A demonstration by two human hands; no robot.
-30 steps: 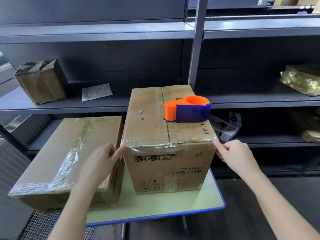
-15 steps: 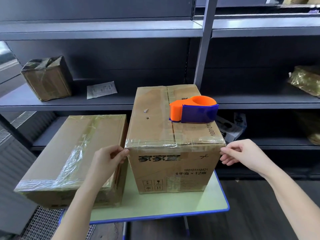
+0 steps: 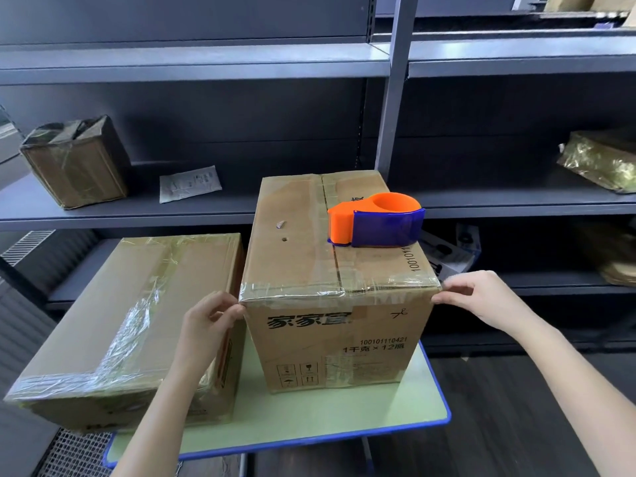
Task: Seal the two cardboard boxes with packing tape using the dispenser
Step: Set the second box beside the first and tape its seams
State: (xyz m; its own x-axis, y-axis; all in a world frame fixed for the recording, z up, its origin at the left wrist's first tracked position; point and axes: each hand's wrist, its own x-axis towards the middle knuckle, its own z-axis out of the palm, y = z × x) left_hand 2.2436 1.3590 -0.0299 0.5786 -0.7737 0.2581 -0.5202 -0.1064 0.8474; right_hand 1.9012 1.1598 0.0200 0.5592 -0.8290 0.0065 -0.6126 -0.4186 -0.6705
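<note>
A tall cardboard box (image 3: 330, 342) with printed text stands on the small green table (image 3: 344, 418). Clear tape (image 3: 309, 287) runs along its near top edge and down its centre seam. The orange and blue tape dispenser (image 3: 378, 222) sits on the box's top, toward the right. My left hand (image 3: 206, 325) pinches the box's near left top corner with thumb and curled fingers. My right hand (image 3: 481, 297) pinches the near right top corner the same way. A lower, wider cardboard box (image 3: 137, 304), its top crossed with wrinkled clear tape, lies to the left, touching the tall one.
Dark metal shelving fills the background, with an upright post (image 3: 392, 98) behind the tall box. A small taped box (image 3: 75, 163) and a paper packet (image 3: 189, 184) lie on the left shelf, and a gold-wrapped parcel (image 3: 602, 160) on the right shelf. The low box overhangs the table's left edge.
Both hands went from flat, straight fingers beside the tall box to curled fingers pinching its near top corners. The boxes and dispenser have not moved.
</note>
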